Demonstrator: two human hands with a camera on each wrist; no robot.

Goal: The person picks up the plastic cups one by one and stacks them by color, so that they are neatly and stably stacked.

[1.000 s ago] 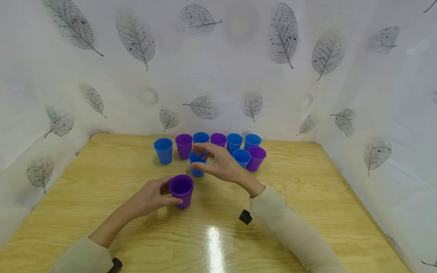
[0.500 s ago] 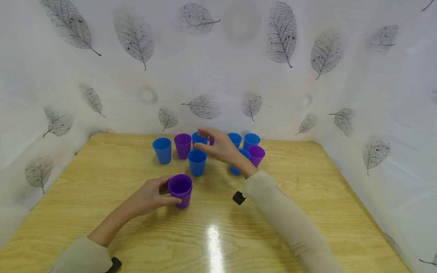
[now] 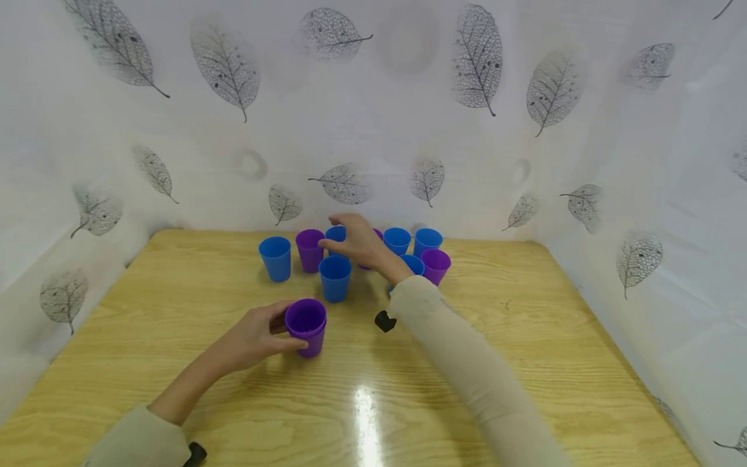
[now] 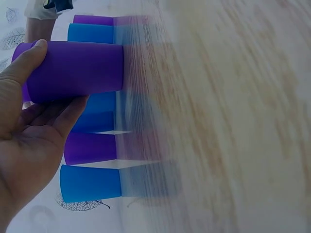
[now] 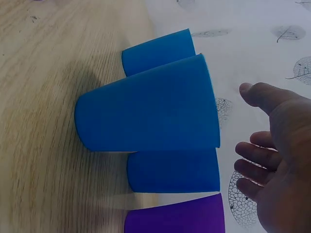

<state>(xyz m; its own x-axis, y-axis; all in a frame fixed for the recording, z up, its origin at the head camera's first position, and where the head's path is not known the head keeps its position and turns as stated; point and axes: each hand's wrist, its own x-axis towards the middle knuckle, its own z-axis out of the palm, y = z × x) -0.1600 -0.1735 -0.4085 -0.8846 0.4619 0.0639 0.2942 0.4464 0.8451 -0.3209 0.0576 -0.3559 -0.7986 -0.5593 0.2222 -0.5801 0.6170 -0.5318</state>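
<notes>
My left hand (image 3: 253, 338) grips a purple cup (image 3: 315, 344) upright near the middle of the table. Two rims show, so it looks like two nested cups. Thumb and fingers wrap its sides in the left wrist view, where the purple cup (image 4: 77, 70) appears sideways. My right hand (image 3: 360, 246) hovers over the back row with fingers apart and holds nothing. In the head view its thumb overlaps a purple cup (image 3: 309, 254) and a blue cup (image 3: 335, 232). A blue cup (image 3: 334, 285) stands in front of that row. In the right wrist view, a gap separates the fingers from a blue cup (image 5: 150, 109).
More cups stand upright around them: a blue cup (image 3: 276, 263) at the left end, blue cups at the right, including one blue cup (image 3: 428, 240), and a purple cup (image 3: 438, 263). A leaf-print cloth (image 3: 373, 117) rises behind the wooden table (image 3: 262, 415).
My right hand has moved away from above the front blue cup to over the back row, then slightly left. The left hand keeps its hold on the purple cup in the same place.
</notes>
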